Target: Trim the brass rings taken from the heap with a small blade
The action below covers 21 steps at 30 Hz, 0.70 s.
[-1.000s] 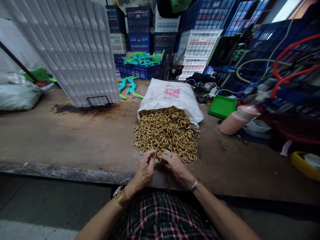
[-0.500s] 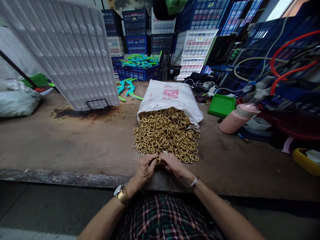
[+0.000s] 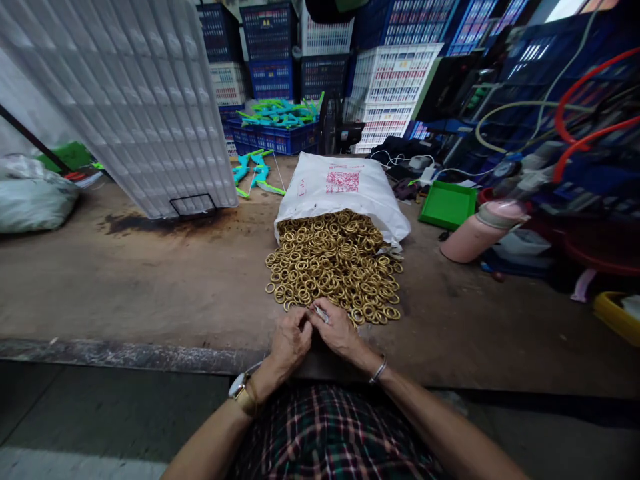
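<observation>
Gold-coloured rings (image 3: 330, 260) spill in a heap from the open mouth of a white sack (image 3: 345, 183) with red print. At the heap's near edge, my left hand (image 3: 291, 339) has its fingers curled and pressed together; what they grip is too small to make out. My right hand (image 3: 340, 331) meets it fingertip to fingertip, also closed, with a small whitish piece (image 3: 321, 314) at its thumb and fingers. Both hands are just above the front of the brown table (image 3: 165, 287).
Stacked clear plastic trays (image 3: 150, 100) stand at the left. Toy bows (image 3: 255, 175) lie behind the sack, near a blue crate (image 3: 280, 139). On the right are a green tray (image 3: 449, 204), a pink bottle (image 3: 480, 237) and a yellow container (image 3: 617, 317).
The view has shifted slightly. My right hand's fingers have curled in closer to my left hand, and the whitish piece is now tilted. The gold ring seen between the hands is now hidden.
</observation>
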### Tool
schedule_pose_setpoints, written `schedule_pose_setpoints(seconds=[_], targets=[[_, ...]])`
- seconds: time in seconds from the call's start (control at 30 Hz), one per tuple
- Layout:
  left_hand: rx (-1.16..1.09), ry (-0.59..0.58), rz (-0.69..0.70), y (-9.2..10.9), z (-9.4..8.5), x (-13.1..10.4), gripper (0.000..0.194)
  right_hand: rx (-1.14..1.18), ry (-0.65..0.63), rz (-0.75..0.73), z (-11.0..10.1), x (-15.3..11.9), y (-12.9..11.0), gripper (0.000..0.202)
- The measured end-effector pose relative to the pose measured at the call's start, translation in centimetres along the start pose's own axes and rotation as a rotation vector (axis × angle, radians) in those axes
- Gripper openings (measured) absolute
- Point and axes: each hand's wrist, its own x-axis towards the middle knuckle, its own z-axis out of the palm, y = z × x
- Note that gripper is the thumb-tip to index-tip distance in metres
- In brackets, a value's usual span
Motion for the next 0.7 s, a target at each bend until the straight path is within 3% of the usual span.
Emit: schedule_pose_setpoints(seconds=[0.2,0.3,0.4,0.5,0.7], targets=[[-0.048,0.002,-0.019,0.2,-0.2,-0.1,0.012,0.064,0.001,0.071,-0.1,0.8,1.3,0.027],[-0.122,-0.002,-0.051,0.2,-0.1,-0.4,0.014,-0.038,0.033,0.107,-0.5,1.0,1.6,0.028],[-0.187,0.002,-0.103,0.2,0.1,-0.7,0.015,-0.161,0.105,0.040,-1.1,1.0,1.1,0.023],[-0.201,0.027,-0.117,0.3,0.2,-0.9,0.014,-0.118,0.142,0.014,-1.6,0.9,0.3,0.018],[-0.163,0.048,-0.021,0.3,0.3,-1.0,0.013,0.158,-0.088,0.130,-0.7,0.8,0.1,0.031]])
